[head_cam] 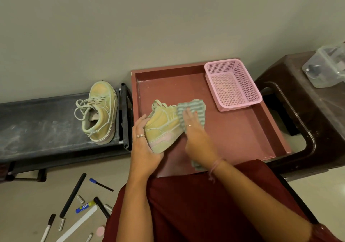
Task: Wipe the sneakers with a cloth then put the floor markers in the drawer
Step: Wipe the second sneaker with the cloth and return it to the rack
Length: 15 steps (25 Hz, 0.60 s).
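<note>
The task looks to be in its first half. The open reddish drawer (233, 135) lies pulled out in front of the person and holds only a pink basket (232, 84) in its far right corner; no marker is in it yet. On the dark table (37, 125) to the left, one sneaker (99, 113) rests on its side, laces loose; whether it has been wiped cannot be told, since its upper looks dusty and pale. The other sneaker (162, 127) is held over the drawer: the left hand (144, 148) grips its heel, fingers curled round the sole, while the right hand (194, 129) presses the striped green cloth (194, 109) flat against the toe end, fingers straight and close together. So wiping is under way and the putting away has not begun. The floor markers (101, 184) lie scattered on the floor at lower left among sticks and small caps. A blue and yellow tube (85, 207) carries a label, too small to read; no brand shows on the sneakers.
</note>
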### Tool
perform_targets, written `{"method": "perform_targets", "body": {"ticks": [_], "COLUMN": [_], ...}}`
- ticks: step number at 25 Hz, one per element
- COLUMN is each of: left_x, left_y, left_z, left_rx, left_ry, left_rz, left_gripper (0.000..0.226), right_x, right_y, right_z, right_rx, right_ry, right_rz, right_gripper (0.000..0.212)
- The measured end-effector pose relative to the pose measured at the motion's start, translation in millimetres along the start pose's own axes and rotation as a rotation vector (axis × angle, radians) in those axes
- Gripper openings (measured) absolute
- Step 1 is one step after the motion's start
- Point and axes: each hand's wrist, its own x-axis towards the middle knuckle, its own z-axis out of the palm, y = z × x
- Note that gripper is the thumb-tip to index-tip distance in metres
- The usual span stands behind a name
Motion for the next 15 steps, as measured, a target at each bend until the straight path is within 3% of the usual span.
{"method": "perform_targets", "body": {"ticks": [2, 5, 11, 15], "left_x": [-1.1, -1.8, -2.3, -2.1], "left_y": [-1.6, -0.4, 4.3, 7.4], "left_z": [0.5, 0.3, 3.7, 9.0], "left_rx": [0.004, -0.007, 0.066, 0.22], "left_ry": [-0.01, -0.023, 0.033, 0.042], "left_rz": [0.014, 0.04, -0.035, -0.187], "left_gripper": [0.094, 0.094, 0.09, 0.099], "right_x": [-18.0, 26.1, 87.3, 50.8], "right_y": [-8.9, 23.4, 64.0, 78.8], "right_z": [10.7, -0.5, -31.8, -10.0], "right_rx": [-0.068, -0.174, -0.149, -0.028], "right_ry": [0.035, 0.096, -0.19, -0.037], "right_rz": [-0.128, -0.035, 0.007, 0.014], "right_gripper": [0.087, 0.074, 0.071, 0.082]}}
